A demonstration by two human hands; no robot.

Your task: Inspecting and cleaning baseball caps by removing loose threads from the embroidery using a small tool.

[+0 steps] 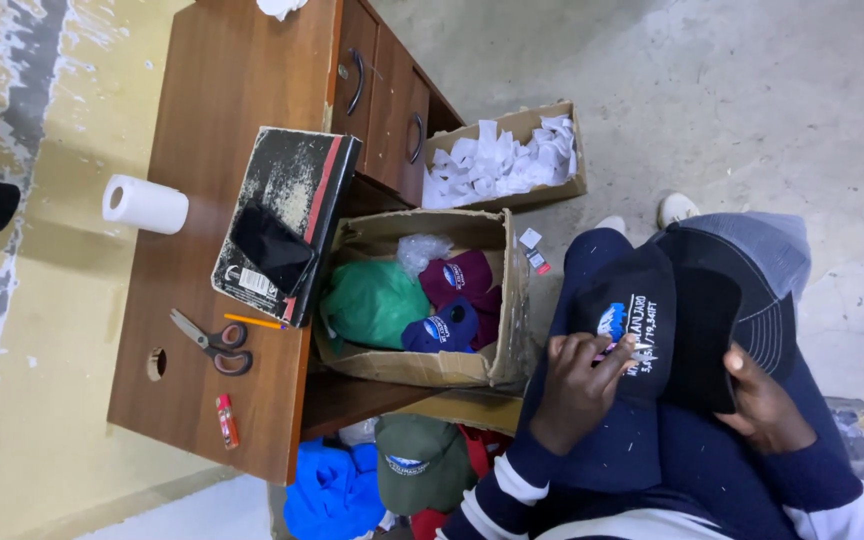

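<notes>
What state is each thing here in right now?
Dark cap: on the lap, held by both hands.
Left hand: fingers on the cap's emblem.
Right hand: gripping the brim.
Cardboard box: open, holding caps.
Scissors: closed, flat on the desk.
Paper roll: lying on its side.

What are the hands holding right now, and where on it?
A dark cap: the left hand pinches its front panel by the emblem, and the right hand grips the brim edge.
</notes>
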